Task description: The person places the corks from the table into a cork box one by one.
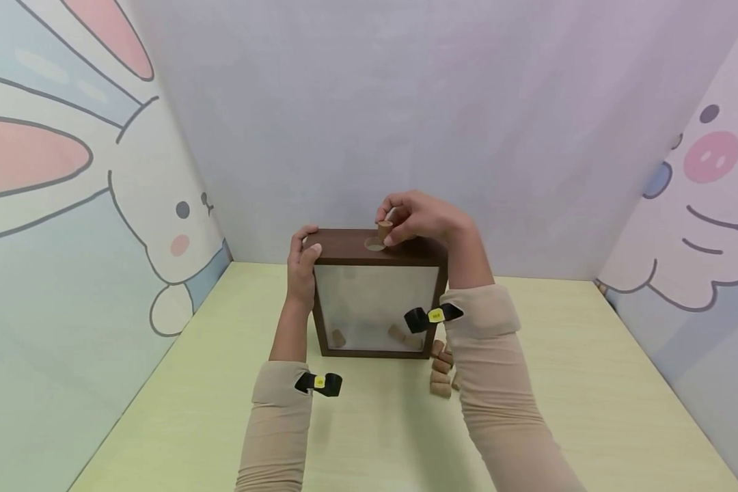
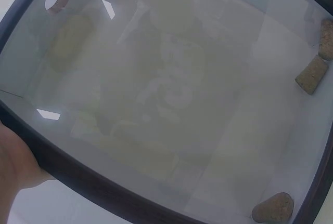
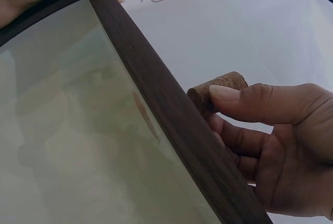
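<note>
A dark brown wooden shadow box with a clear front pane stands upright on the table. My left hand holds its top left corner, thumb in front and fingers over the top. Between thumb and fingers, my right hand pinches a cork upright at the edge of the round hole in the box's top. The right wrist view shows this cork just beyond the frame's edge. Inside the box, 3 corks lie at the bottom, among them one cork by itself at the left side.
Several loose corks lie on the pale yellow table by the box's lower right corner, partly behind my right sleeve. A plain pale wall rises behind the box. Side walls with cartoon animals border the table.
</note>
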Demonstrator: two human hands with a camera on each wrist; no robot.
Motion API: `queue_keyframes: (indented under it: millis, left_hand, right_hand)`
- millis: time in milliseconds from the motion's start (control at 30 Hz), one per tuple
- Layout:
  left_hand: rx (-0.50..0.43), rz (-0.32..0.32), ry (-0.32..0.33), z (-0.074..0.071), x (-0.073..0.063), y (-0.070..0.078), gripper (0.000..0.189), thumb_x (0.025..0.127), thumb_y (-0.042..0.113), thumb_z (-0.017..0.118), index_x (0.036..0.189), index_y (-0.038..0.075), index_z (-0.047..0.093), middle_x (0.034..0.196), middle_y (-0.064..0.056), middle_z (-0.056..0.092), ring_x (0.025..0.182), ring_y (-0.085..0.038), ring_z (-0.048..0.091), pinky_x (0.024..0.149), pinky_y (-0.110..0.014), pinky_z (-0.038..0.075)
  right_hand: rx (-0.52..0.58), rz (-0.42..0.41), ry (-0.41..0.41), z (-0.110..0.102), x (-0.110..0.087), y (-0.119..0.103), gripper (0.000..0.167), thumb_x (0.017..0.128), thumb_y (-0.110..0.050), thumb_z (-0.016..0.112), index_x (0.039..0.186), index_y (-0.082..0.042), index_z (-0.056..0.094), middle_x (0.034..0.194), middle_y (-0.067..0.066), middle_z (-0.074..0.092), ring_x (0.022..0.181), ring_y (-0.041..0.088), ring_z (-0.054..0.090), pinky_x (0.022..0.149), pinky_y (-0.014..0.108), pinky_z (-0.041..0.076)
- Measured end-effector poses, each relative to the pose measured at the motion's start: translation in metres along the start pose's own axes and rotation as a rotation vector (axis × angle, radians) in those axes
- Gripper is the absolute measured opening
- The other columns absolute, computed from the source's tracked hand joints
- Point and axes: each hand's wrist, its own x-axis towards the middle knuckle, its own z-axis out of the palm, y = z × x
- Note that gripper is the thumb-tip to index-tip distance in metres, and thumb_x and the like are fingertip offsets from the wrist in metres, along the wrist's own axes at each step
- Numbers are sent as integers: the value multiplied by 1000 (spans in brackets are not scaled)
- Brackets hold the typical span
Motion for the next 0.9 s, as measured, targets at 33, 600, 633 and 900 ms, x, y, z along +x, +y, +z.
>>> queue_keyframes:
  millis: [33,600,633,900]
  left_hand:
    - [-6,-2,-2,0,0,0,53,85,28,47,131,4,41,127,-6,40,112,-19,37,93,-36,25]
    - [-13,-8,-14,3,0,-1,53,84,31,48,131,7,41,123,-2,43,106,-19,41,90,-35,28]
    - [-14,-9,-12,3,-1,-2,52,84,31,48,131,8,41,122,-2,44,105,-19,41,89,-35,28]
    - [4,2,-20,8,-2,-1,52,85,31,48,130,7,42,136,-9,36,118,-20,34,96,-41,23]
  right_hand:
    - [4,11,0,0,1,0,26,77,7,67,99,-1,56,86,15,60,81,28,56,71,36,43]
    - [-202,207,72,8,12,-16,29,80,0,68,107,-7,61,95,11,65,76,22,54,62,32,39]
    - [-196,201,88,9,7,-15,28,80,-2,68,107,-8,61,94,10,66,78,22,55,65,34,40]
    - [-157,-34,137,17,-51,-10,28,85,-11,66,111,-1,60,82,14,63,83,23,60,74,38,45]
